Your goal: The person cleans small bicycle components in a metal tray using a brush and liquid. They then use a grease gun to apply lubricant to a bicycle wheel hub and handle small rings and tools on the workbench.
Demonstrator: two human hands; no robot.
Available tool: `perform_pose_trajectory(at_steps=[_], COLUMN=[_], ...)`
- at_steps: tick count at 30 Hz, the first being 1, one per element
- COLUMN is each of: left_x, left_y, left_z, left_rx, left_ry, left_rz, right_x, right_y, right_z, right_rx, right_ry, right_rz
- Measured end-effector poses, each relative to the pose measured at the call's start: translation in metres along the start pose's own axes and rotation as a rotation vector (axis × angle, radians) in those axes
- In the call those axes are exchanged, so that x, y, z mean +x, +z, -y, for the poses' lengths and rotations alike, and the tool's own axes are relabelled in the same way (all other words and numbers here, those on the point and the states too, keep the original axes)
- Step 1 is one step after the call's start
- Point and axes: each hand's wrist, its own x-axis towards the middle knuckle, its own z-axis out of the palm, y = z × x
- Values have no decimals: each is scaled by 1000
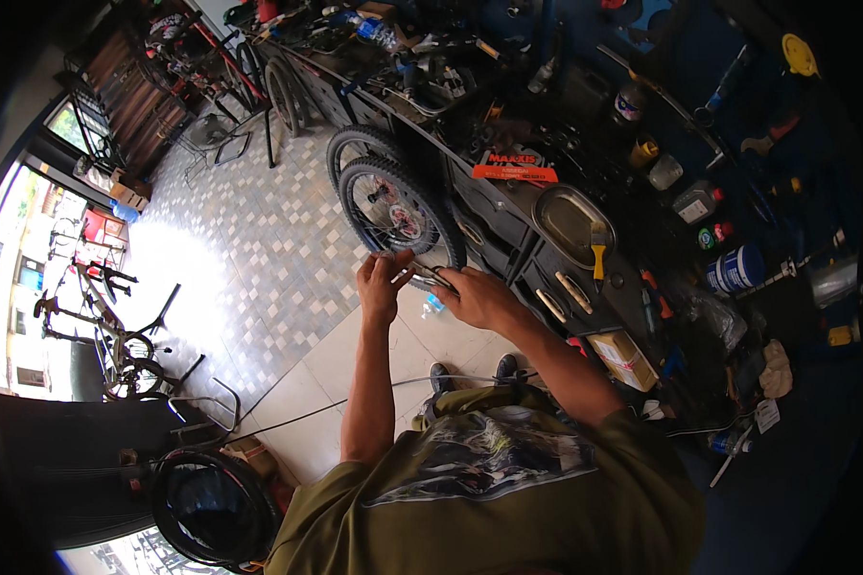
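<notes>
Both hands are raised in front of my body, close together above the pale floor tiles. Between them is a slim metallic piece (430, 275), too small and partly covered to name. My right hand (478, 297) is closed around its right end. The fingers of my left hand (381, 284) are pinched together at its other end, and whatever lies between them is hidden. Just beyond the hands stand bicycle wheels with knobbly tyres, the nearer wheel (385, 206) showing a brake disc. A blue-and-clear item (433, 305) shows below, between my hands.
To my right runs a dark workbench with an oval metal tray (577, 226), a yellow-handled brush (598, 251), a cardboard box (623, 360) and an orange-red packet (515, 169). A thin cable (321, 410) crosses before my feet. Bicycles (115, 345) stand left, near a black round object (211, 508).
</notes>
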Motion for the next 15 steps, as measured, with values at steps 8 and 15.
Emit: perform_pose_trajectory(at_steps=[8, 15], left_x=[9, 6], left_y=[-27, -51], left_z=[-15, -16], left_rx=[-22, -30], left_ry=[61, 119], left_rz=[-98, -154], right_x=[32, 46], right_y=[9, 22], right_z=[70, 85], right_rx=[-184, -235], right_ry=[18, -58], right_rz=[100, 71])
